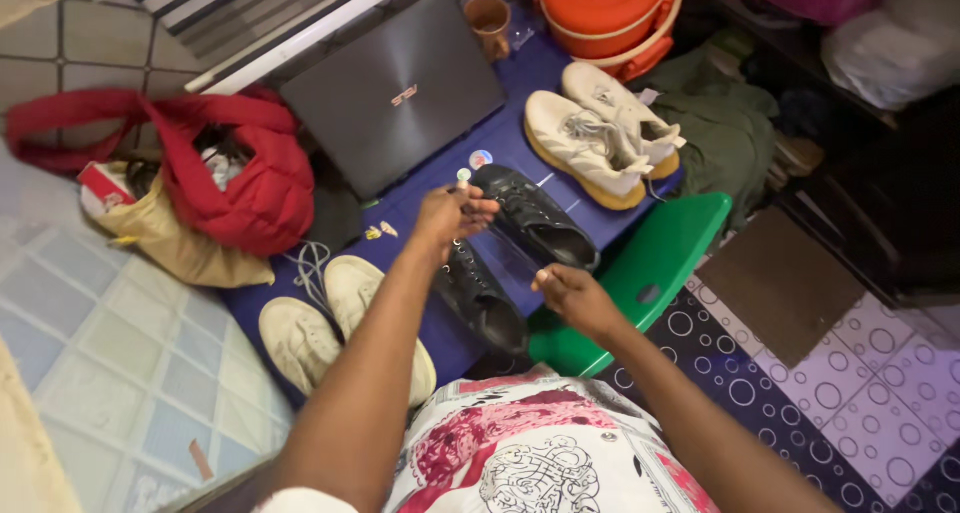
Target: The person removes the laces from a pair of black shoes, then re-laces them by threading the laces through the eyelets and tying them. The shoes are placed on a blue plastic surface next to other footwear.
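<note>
My left hand (448,216) pinches a small white object (463,177) above a pair of black shoes (530,218) that lie on a blue surface (420,198). The second black shoe (480,295) lies just under that hand. My right hand (572,293) is closed, with something small and pale at its fingertips that I cannot identify, right of the nearer black shoe. Both forearms reach out from the bottom of the view over a patterned pink and white cloth (520,448).
A white pair of sneakers (600,133) sits at the back, another pale pair (330,328) at the front left. A closed dark laptop (395,88), red bag (230,173), green plastic seat (660,253), orange container (610,13) and brown cup (490,23) surround them.
</note>
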